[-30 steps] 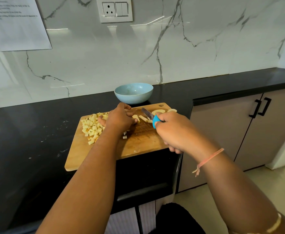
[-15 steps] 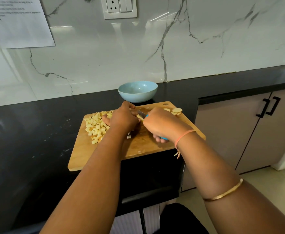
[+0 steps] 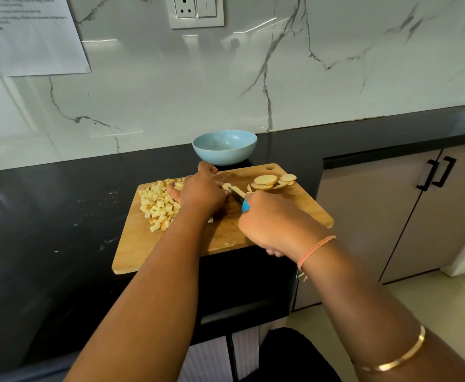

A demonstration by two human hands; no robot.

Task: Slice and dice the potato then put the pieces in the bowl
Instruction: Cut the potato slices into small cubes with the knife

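On the wooden cutting board (image 3: 294, 208) the potato is seen in three forms: a heap of small pale-yellow cubes (image 3: 158, 205) at the left, a pale strip (image 3: 227, 186) in the middle, and thin round tan-edged slices (image 3: 267, 181) overlapped near the far right corner. The strip is partly covered by the left hand (image 3: 201, 191), knuckles bent; whether it is pinched or pressed cannot be told. A blue-handled knife (image 3: 244, 206) is gripped in the right hand (image 3: 272, 224), its blade just beside the strip. The light blue bowl (image 3: 224, 154) is set just behind the board.

light: bright, even | glare: streaks on marble wall (image 3: 253, 78) | edges: wide-angle bending | focus: mostly sharp
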